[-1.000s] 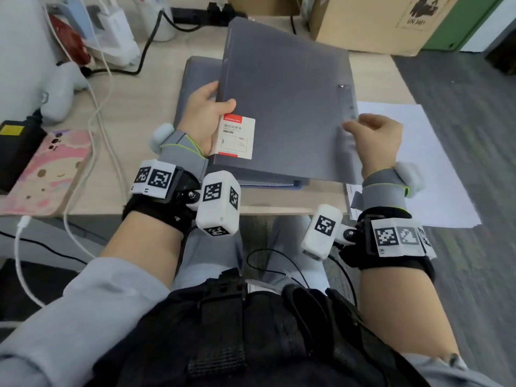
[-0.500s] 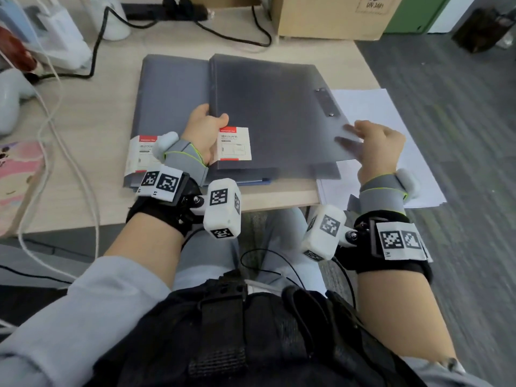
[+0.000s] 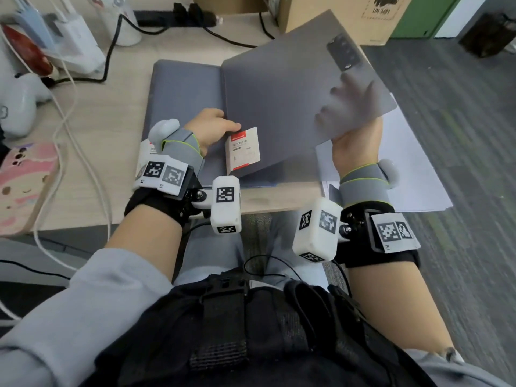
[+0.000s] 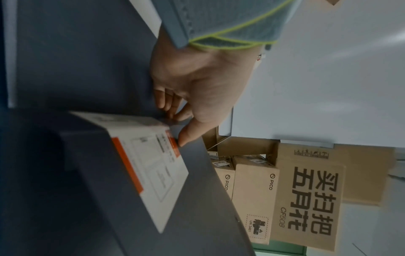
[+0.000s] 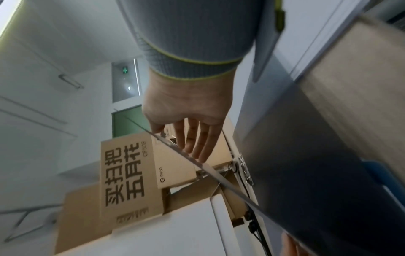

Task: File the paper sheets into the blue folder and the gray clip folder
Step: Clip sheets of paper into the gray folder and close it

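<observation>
The gray clip folder (image 3: 279,101) lies on the desk with its translucent cover raised and tilted; its metal clip (image 3: 344,53) sits at the far right corner. My right hand (image 3: 354,138) is under the cover, and its straight fingers show through the plastic as they hold it up; in the right wrist view the right hand (image 5: 188,138) meets the cover's thin edge (image 5: 208,168). My left hand (image 3: 231,125) pinches the folder's left edge by the white and red label (image 3: 244,150); the left hand (image 4: 175,124) has its thumb on top. A sliver of the blue folder (image 3: 259,185) shows underneath. White paper sheets (image 3: 413,174) lie at the right.
A second gray folder (image 3: 181,101) lies flat under and left of the clip folder. A phone in a pink case (image 3: 25,185), white cables (image 3: 69,129) and a charger (image 3: 75,46) fill the desk's left. A cardboard box (image 3: 335,15) stands behind. The desk's front edge (image 3: 265,202) runs just before my wrists.
Half a second ago the cover lay almost flat with my right hand on its right edge. Now that hand is beneath it and the cover is raised. My left hand stays at the left edge.
</observation>
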A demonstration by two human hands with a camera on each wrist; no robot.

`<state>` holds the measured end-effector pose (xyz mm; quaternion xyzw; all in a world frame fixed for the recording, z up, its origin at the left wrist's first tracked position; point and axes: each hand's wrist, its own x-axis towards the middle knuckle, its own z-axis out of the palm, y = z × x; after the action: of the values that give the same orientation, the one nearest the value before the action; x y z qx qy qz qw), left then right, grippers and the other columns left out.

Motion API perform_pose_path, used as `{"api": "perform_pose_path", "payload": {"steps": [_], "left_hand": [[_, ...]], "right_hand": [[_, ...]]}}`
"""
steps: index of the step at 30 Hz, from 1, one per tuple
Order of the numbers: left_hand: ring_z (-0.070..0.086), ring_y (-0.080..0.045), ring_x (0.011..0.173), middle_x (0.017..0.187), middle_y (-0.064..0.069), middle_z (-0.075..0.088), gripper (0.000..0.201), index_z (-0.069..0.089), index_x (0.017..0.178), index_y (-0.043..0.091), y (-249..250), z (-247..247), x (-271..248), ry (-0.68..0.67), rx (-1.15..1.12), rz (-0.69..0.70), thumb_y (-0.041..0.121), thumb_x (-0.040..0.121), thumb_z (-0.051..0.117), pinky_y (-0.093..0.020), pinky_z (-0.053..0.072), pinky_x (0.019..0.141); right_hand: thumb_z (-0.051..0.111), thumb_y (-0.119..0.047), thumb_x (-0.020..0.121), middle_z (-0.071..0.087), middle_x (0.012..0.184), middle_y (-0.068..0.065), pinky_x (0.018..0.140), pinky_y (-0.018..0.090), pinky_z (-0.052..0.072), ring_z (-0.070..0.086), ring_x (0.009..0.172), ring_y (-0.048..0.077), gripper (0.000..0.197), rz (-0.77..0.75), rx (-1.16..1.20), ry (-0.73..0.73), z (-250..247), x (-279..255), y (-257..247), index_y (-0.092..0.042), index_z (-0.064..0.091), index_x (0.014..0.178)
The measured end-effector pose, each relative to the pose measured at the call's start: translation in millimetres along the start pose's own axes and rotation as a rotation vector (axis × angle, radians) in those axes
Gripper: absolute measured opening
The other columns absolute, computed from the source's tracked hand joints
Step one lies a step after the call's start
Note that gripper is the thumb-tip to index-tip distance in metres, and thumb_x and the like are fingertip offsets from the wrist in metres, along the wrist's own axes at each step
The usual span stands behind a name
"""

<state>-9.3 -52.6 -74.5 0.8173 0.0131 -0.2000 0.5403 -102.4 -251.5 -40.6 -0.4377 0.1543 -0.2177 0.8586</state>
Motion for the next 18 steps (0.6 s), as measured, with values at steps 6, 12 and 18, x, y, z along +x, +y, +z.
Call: {"api": "perform_pose_path", "payload": {"steps": [6, 12, 18], "left_hand": [[0.052, -0.019, 0.117, 0.13, -0.004, 0.056, 0.048, 0.047, 0.132, 0.008, -1, -16, -6, -0.01, 0.021, -0.012, 0.021, 0.089, 0.062, -0.022, 0.041, 0.084], [0.057, -0.02, 0.082, 0.102, -0.009, 0.058, 0.03, 0.058, 0.111, 0.003, 0, -33, -24, -0.152, -0.191, 0.026, 0.027, 0.095, 0.053, -0.032, 0.054, 0.08], [0.069, -0.022, 0.087, 0.104, -0.004, 0.069, 0.035, 0.056, 0.11, 0.015, 6, -62, -44, -0.161, -0.303, 0.093, 0.043, 0.098, 0.039, -0.029, 0.059, 0.065]], "right_hand": [[0.046, -0.02, 0.07, 0.037, 0.053, -0.009, 0.053, 0.024, 0.022, 0.025, 0.061, 0.011, 0.007, -0.045, -0.092, -0.111, 42, -3, 2, -0.022, 0.043, 0.063], [0.046, -0.015, 0.086, 0.048, 0.073, -0.005, 0.06, 0.021, 0.035, 0.04, 0.071, 0.011, 0.007, -0.103, -0.189, -0.351, 87, -5, 7, -0.018, 0.052, 0.084], [0.058, -0.031, 0.08, 0.06, 0.084, -0.013, 0.069, 0.022, 0.041, 0.054, 0.083, 0.006, 0.014, -0.087, -0.428, -0.508, 130, -10, 26, -0.024, 0.062, 0.092]]}}
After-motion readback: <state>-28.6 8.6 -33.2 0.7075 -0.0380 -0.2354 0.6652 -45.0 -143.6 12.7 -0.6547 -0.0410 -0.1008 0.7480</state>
